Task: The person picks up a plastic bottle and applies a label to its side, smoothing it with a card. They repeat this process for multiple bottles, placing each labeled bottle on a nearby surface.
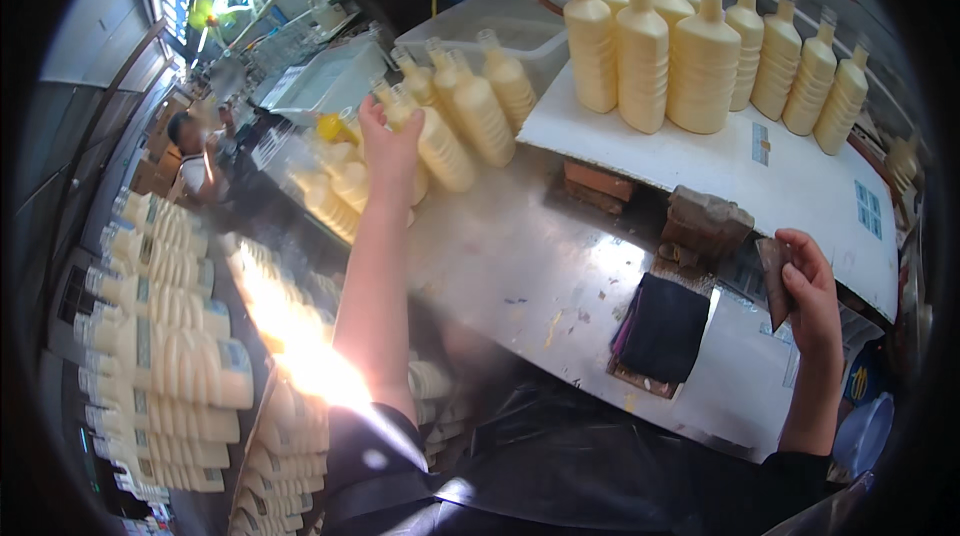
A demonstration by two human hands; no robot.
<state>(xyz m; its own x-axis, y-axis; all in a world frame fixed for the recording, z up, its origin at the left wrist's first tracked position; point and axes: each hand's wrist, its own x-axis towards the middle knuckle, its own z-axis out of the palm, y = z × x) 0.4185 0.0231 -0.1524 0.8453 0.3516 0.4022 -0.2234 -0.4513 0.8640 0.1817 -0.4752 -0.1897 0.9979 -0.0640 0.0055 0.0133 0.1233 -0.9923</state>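
Note:
My left hand (pixel 393 148) is at the far left of the metal table, its fingers curled round the neck of a cream-yellow bottle (pixel 443 154) with a clear threaded mouth. More such bottles (pixel 482 116) stand close beside and behind it. My right hand (pixel 815 288) pinches a thin, flat, brownish plate (pixel 773 281) with a straight edge, between thumb and fingers. It is held above the right part of the table. Near it lies a folded black cloth (pixel 672 326) on a small board.
A raised white board (pixel 640 151) carries several cream bottles (pixel 705 61). Bricks (pixel 600 186) and a greyish block (pixel 705 219) sit beneath its edge. A translucent tub (pixel 490 21) stands behind. Stacked bottles (pixel 170 366) fill the lower left. Another person (pixel 205 161) is far left.

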